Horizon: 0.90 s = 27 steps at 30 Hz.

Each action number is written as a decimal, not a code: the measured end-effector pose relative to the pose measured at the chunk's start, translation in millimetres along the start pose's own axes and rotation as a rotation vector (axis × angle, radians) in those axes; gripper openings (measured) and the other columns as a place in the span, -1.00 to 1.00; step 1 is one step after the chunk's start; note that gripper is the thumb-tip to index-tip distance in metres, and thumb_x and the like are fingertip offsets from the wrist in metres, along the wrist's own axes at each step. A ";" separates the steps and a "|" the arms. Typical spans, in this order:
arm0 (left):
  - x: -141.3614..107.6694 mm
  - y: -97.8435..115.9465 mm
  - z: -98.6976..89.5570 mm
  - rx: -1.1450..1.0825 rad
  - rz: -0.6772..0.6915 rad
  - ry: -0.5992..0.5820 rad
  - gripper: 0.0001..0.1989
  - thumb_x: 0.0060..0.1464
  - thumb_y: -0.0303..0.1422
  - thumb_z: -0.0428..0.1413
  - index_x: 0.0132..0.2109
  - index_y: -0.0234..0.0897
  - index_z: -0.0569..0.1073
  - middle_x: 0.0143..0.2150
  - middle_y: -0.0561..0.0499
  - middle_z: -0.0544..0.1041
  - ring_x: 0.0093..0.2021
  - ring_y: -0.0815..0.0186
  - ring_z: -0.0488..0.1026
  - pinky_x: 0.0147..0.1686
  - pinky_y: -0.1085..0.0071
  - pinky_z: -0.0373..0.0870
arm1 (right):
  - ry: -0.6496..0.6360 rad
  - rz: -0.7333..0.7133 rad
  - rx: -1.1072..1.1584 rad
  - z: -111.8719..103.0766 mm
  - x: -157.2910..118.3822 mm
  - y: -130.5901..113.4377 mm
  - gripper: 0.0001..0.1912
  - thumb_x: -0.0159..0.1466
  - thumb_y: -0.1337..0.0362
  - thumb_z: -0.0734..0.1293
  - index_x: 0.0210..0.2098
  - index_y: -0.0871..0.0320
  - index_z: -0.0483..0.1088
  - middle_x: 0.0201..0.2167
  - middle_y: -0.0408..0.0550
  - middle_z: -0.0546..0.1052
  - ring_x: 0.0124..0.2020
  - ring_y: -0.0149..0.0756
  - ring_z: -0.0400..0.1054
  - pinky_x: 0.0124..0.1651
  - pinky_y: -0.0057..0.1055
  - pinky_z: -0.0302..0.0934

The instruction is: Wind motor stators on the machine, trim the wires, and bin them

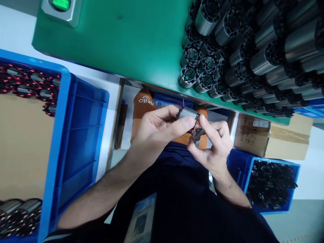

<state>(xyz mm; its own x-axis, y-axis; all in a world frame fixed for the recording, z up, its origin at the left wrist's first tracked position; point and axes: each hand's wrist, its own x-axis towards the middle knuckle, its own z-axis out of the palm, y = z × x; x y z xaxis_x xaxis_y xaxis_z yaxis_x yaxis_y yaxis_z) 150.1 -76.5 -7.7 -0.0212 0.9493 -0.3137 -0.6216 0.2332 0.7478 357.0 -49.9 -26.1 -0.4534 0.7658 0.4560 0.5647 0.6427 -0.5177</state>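
My left hand (162, 126) is closed around a motor stator (187, 113), a silver metal cylinder with black slotted ends and red wire in it. A loose red wire end sticks up from its far side. At the stator's right end, my right hand (214, 143) is closed, with a small dark metal tool (198, 133) between thumb and fingers. The tool looks like wire cutters, though its handles are mostly hidden. My right index fingertip touches the black end ring. Both hands are over my lap, just below the bench edge.
Many bare stators (263, 60) stand stacked on the green bench (126, 40). Wound stators (22, 89) lie on cardboard in a blue crate (54, 135) at left. Right are a cardboard box (253, 135) and a blue bin (291, 202) of black parts. Orange fabric (138, 116) shows below the bench.
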 end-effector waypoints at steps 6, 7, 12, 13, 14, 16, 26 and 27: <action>-0.9 -0.6 3.5 0.051 0.034 0.029 -0.69 0.22 -0.10 0.61 -0.16 -0.17 0.75 -0.14 0.05 0.78 -0.14 0.26 0.72 0.00 0.31 0.72 | -0.005 -0.025 0.071 -1.0 -0.8 5.4 -0.14 0.47 0.43 0.52 0.68 -0.17 0.40 -0.20 -0.13 0.50 -0.26 -0.29 0.39 -0.22 -0.29 0.42; -1.0 -0.6 3.8 0.053 0.036 0.030 -0.70 0.22 -0.11 0.61 -0.17 -0.17 0.75 -0.15 0.05 0.78 -0.15 0.27 0.72 -0.01 0.32 0.72 | -0.006 -0.027 0.095 -0.9 -1.1 6.1 -0.14 0.48 0.43 0.51 0.69 -0.17 0.39 -0.22 -0.15 0.48 -0.27 -0.30 0.38 -0.23 -0.30 0.42; -1.4 -0.8 4.6 0.044 0.018 0.007 -0.69 0.21 -0.12 0.61 -0.18 -0.19 0.73 -0.19 0.06 0.76 -0.20 0.27 0.72 -0.07 0.33 0.72 | -0.008 0.001 0.114 -0.8 -3.6 6.8 -0.15 0.49 0.42 0.52 0.68 -0.20 0.41 -0.23 -0.14 0.45 -0.27 -0.30 0.37 -0.24 -0.31 0.40; -1.5 -0.9 4.8 0.039 0.017 0.000 -0.70 0.22 -0.13 0.61 -0.18 -0.19 0.73 -0.19 0.06 0.76 -0.20 0.28 0.72 -0.08 0.34 0.72 | -0.016 0.008 0.110 -1.0 -4.4 6.8 -0.15 0.48 0.41 0.54 0.68 -0.20 0.41 -0.22 -0.13 0.46 -0.27 -0.29 0.38 -0.24 -0.30 0.40; -1.6 -0.9 5.0 0.035 0.016 -0.003 -0.71 0.22 -0.14 0.61 -0.18 -0.19 0.73 -0.19 0.06 0.76 -0.20 0.29 0.72 -0.08 0.35 0.72 | -0.024 0.014 0.110 -1.1 -5.2 7.0 -0.16 0.49 0.39 0.54 0.68 -0.20 0.41 -0.21 -0.12 0.46 -0.27 -0.28 0.38 -0.24 -0.30 0.41; -2.0 -0.9 5.5 0.024 0.014 -0.006 -0.74 0.23 -0.18 0.60 -0.18 -0.18 0.74 -0.20 0.08 0.76 -0.21 0.31 0.72 -0.07 0.38 0.72 | -0.035 0.023 0.121 -1.7 -6.9 7.7 -0.16 0.50 0.37 0.55 0.68 -0.21 0.41 -0.21 -0.12 0.45 -0.27 -0.28 0.37 -0.23 -0.29 0.42; 9.7 -25.1 -3.8 0.112 0.178 0.188 -0.69 0.20 -0.12 0.60 -0.19 -0.20 0.73 -0.17 0.04 0.78 -0.16 0.29 0.74 -0.05 0.38 0.72 | -0.351 0.219 0.349 -1.0 -2.6 16.0 -0.28 0.51 0.40 0.46 0.61 -0.09 0.50 -0.25 -0.18 0.38 -0.31 -0.34 0.27 -0.20 -0.37 0.38; 11.1 -30.9 -9.2 0.149 0.209 0.241 -0.65 0.19 -0.07 0.61 -0.19 -0.21 0.72 -0.18 0.03 0.77 -0.17 0.28 0.73 -0.07 0.38 0.71 | -0.407 0.246 0.361 1.8 -2.5 16.8 -0.30 0.52 0.38 0.45 0.61 -0.06 0.52 -0.26 -0.19 0.37 -0.32 -0.34 0.27 -0.21 -0.38 0.37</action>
<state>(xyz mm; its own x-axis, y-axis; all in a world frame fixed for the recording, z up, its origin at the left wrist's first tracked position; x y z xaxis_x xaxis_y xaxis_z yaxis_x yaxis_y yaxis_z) 161.9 -75.1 -39.7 -0.3318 0.9067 -0.2605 -0.4635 0.0838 0.8821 366.4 -41.0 -37.3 -0.6070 0.7946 0.0145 0.4487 0.3577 -0.8189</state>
